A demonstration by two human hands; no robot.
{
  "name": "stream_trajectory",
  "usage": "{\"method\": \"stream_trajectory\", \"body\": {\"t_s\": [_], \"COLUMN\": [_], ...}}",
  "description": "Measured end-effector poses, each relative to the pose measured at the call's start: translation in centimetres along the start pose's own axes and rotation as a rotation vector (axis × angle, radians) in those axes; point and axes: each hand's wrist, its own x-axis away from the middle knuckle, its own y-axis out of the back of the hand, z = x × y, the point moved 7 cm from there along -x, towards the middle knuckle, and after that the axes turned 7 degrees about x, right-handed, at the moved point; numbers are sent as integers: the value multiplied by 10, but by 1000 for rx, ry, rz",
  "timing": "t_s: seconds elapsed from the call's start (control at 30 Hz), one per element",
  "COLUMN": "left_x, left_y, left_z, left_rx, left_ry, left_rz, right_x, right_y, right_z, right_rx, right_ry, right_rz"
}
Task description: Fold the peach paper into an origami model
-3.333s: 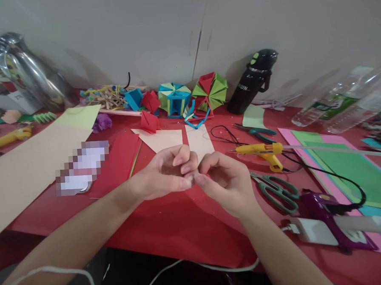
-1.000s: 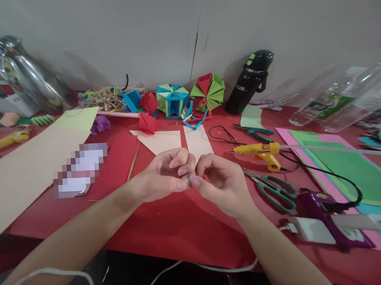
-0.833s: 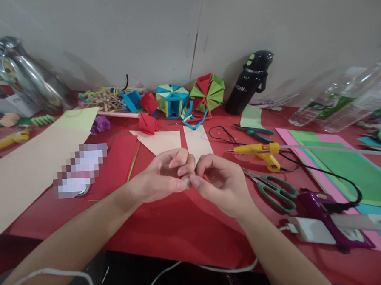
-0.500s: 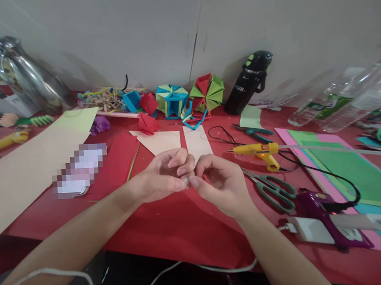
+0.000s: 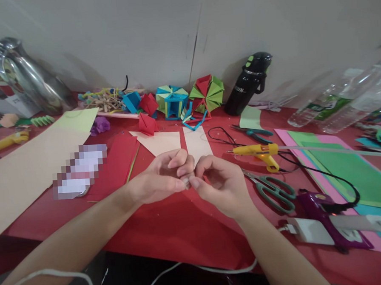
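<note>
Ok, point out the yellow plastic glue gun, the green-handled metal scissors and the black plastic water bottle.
Yellow plastic glue gun (image 5: pixel 256 149), head view, on its barrel.
Green-handled metal scissors (image 5: pixel 259 185), head view, near the pivot.
Black plastic water bottle (image 5: pixel 243 91), head view, on its body.

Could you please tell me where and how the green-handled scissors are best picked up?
Grip the scissors by the green handle loops at their near-right end; the blades point away to the far left. They lie flat on the red table cover, so coming down from the right, probably with the right hand beside them, should suit.
</note>
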Motion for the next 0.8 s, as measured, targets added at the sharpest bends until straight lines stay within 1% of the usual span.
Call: {"method": "stream_trajectory", "body": {"t_s": [0.17, 0.37, 0.47, 0.6, 0.73, 0.8], "left_x": [0, -2, -3, -3, -2, -2], "left_y": [-1, -3, -4, -5, -8, -10], "left_z": [0, -3, -4, -4, -4, -6], "left_rx": [6, 67, 87, 102, 113, 121], "left_ry": [10, 38, 37, 45, 47, 38], "left_rz": [-7, -34, -40, -48, -32, -27], "right_x": [-1, -1, -1, -1, -5, -7], "right_y": [0, 0, 1, 1, -5, -7], "right_z": [-1, 3, 1, -6, -6, -4], "right_rx": [-4, -75, -111, -261, -539, -642], "right_ry": [-14, -22, -41, -70, -156, -202], "right_rz": [0, 31, 33, 60, 130, 153]}}
